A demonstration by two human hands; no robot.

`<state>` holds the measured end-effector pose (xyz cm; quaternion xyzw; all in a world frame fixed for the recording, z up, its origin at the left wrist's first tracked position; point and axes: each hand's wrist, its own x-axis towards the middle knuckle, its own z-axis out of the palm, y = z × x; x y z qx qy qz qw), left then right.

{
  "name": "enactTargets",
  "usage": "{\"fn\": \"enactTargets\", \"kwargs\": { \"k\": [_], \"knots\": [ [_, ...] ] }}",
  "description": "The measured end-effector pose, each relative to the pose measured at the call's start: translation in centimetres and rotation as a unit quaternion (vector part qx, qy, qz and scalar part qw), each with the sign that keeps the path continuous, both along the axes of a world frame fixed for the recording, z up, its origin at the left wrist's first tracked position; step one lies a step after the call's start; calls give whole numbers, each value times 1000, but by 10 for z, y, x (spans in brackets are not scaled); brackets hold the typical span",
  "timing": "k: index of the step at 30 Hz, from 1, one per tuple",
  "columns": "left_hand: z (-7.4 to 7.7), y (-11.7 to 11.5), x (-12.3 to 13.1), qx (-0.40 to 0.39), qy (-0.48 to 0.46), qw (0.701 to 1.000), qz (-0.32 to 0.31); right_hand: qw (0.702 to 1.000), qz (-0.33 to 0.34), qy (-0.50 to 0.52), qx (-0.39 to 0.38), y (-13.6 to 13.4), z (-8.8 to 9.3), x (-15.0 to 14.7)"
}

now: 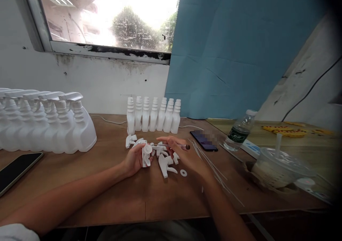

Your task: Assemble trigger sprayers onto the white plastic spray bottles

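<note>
My left hand (pixel 135 160) is closed around a white trigger spray head (pixel 146 155), its round opening turned up toward me. My right hand (pixel 184 153) grips a slim screwdriver-like tool (pixel 184 146); its thin shaft points left toward that spray head, and its dark-ended handle sticks out to the right. Whether the tip touches the spray head I cannot tell. Just below my right hand lies another white spray head (pixel 165 165), with a flat white washer (pixel 183 173) beside it. More white spray heads (pixel 130 140) lie behind my hands, partly hidden.
Several slim white bottles (pixel 153 114) stand by the wall, larger white bottles (pixel 64 123) at left. Phones (pixel 18 169) (pixel 204 141) lie on both sides. Thin white tubes (pixel 213 169), a water bottle (pixel 239 132) and a lidded cup (pixel 278 168) are on the right.
</note>
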<state>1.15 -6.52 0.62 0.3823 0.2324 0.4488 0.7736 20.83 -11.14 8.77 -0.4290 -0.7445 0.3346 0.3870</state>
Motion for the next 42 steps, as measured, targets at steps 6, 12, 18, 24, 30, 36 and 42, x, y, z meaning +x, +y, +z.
{"fn": "enactTargets", "kwargs": {
  "k": [6, 12, 18, 24, 30, 36, 42],
  "knots": [
    [-4, -1, 6, 43, 48, 998, 1, 999, 38, 8, 7, -9, 5, -7],
    [-3, -3, 7, 63, 84, 994, 10, 998, 7, -49, 40, -9, 4, -4],
    [-6, -3, 9, 61, 116, 991, 17, 988, 122, -76, 48, 1, -3, 7],
    [-9, -1, 10, 60, 120, 991, 21, 983, 109, -134, 64, -10, 2, -1],
    [-5, 2, 4, 52, 70, 996, 17, 982, 120, -117, 81, -7, -3, -3],
    [-4, 0, 3, 23, 29, 999, 5, 983, 114, -108, 89, -4, -9, -3],
    [-1, 1, 4, -26, -11, 999, 19, 970, 118, -143, 159, -6, -9, -10]
  ]
}}
